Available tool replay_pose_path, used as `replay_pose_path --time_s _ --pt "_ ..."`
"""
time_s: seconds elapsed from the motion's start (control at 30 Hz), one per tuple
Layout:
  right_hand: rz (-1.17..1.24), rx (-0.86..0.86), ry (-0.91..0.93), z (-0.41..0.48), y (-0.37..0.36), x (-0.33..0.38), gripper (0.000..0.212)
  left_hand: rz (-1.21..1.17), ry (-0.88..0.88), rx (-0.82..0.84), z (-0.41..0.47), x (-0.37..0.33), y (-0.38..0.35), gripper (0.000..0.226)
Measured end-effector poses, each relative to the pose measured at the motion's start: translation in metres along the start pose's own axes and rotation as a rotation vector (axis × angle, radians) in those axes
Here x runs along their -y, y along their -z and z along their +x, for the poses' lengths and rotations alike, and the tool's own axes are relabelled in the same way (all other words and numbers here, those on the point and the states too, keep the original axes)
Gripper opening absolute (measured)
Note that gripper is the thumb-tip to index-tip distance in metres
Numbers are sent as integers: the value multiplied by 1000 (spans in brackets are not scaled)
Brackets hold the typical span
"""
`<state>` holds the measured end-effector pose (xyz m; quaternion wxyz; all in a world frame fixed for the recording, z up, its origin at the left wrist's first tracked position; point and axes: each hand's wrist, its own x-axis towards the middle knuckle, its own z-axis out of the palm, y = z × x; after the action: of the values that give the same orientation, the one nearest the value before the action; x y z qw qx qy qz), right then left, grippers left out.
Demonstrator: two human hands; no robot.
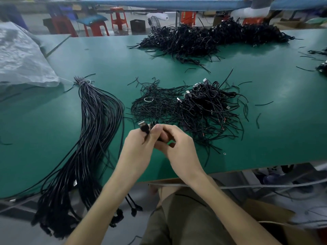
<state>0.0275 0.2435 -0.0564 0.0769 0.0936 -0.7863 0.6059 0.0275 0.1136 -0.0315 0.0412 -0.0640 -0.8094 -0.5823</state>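
Note:
My left hand [139, 145] grips a black USB cable [144, 128] just below its plug, which sticks up past my fingers over the green table [99, 64]. My right hand [175, 144] is curled round the coiled part of the same cable, pressed against my left fingers. Both hands hover above the table's near edge. Right behind them lies a tangled heap of coiled black cables [203, 105] with metal USB plugs showing. A small white rubber band [148, 99] lies on the heap's left part.
A long tied bundle of straight black cables [93, 124] runs from mid-table over the near edge at left. A bigger cable pile [203, 38] sits at the far side. A grey plastic sack [19, 55] lies far left. Cardboard boxes [276, 225] stand by my knee.

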Motion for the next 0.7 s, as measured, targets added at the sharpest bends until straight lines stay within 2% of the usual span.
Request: replay_pose_path --time_s 0.13,0.3,0.37,0.43,0.53,0.63,0.7 --pt "-169 -85 122 5 4 -1 28 85 -76 -144 -3 4 -6 26" --pt "-413 -10 214 5 13 -3 40 -7 -11 -76 1 14 8 17" --pt "-462 60 224 5 17 -1 41 -62 32 -75 4 17 14 33" --pt "-565 141 250 5 19 -2 39 -75 71 -40 8 21 19 42" --pt "-815 256 310 2 15 -5 35 -76 100 39 14 25 24 42" --pt "-929 246 372 -2 13 -5 24 -63 161 162 20 25 31 38" --pt "-978 207 444 -1 13 -7 29 98 180 294 24 24 41 31"
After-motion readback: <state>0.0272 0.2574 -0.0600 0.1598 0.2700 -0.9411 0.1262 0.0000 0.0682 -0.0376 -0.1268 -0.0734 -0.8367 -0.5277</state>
